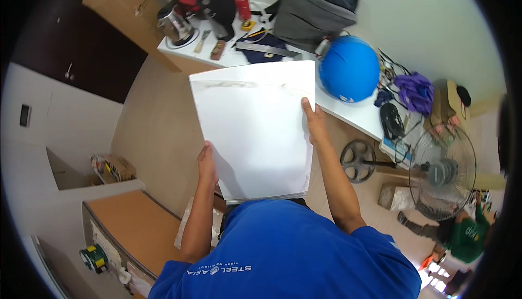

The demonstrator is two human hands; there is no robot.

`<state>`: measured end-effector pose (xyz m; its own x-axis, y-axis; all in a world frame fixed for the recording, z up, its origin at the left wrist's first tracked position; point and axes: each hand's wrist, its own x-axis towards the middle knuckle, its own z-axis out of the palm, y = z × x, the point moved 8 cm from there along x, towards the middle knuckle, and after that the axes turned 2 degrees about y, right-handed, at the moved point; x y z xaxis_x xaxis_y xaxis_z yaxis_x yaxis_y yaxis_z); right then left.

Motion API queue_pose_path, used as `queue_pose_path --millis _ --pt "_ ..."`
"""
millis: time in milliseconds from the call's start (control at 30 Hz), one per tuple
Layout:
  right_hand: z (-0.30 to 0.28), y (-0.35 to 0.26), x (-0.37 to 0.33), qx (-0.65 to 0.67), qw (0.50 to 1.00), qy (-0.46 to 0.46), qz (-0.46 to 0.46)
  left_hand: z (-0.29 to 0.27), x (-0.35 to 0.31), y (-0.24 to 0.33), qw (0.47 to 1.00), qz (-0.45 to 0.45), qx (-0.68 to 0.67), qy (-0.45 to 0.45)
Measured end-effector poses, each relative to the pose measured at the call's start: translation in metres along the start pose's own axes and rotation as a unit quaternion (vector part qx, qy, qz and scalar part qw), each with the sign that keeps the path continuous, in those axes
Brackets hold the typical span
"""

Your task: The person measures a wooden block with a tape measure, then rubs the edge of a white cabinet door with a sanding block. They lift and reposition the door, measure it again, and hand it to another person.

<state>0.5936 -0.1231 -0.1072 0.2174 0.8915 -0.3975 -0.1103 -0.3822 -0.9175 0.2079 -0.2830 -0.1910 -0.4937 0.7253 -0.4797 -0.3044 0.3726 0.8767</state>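
Observation:
A large white rectangular panel (258, 138) spans the space in front of my body, its near edge against my blue shirt. Grey scuff marks run across it close to the far edge, and the near edge looks layered. My left hand (207, 164) grips the panel's left side, thumb along the edge. Farther up on the right side, my right hand (315, 122) is closed round the edge with the thumb on top. The fingers of both hands are mostly hidden beneath the panel.
Beyond the panel, a white table (348, 115) carries a blue rounded helmet (349, 69), a grey backpack (310, 19), a kettle (175, 24) and tools. A standing fan (441, 173) is at right, near another person (468, 236). A brown-topped cabinet (133, 217) stands at left.

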Motion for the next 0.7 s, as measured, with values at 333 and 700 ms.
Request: queue_pose_path --millis 333,700 --pt "0.112 0.032 0.078 -0.187 0.982 0.008 0.027 -0.072 0.089 -0.040 0.993 -0.076 -0.043 0.081" --pt "0.273 0.022 0.088 -0.117 0.960 -0.254 0.000 -0.121 0.064 0.014 0.979 -0.039 -0.111 0.164"
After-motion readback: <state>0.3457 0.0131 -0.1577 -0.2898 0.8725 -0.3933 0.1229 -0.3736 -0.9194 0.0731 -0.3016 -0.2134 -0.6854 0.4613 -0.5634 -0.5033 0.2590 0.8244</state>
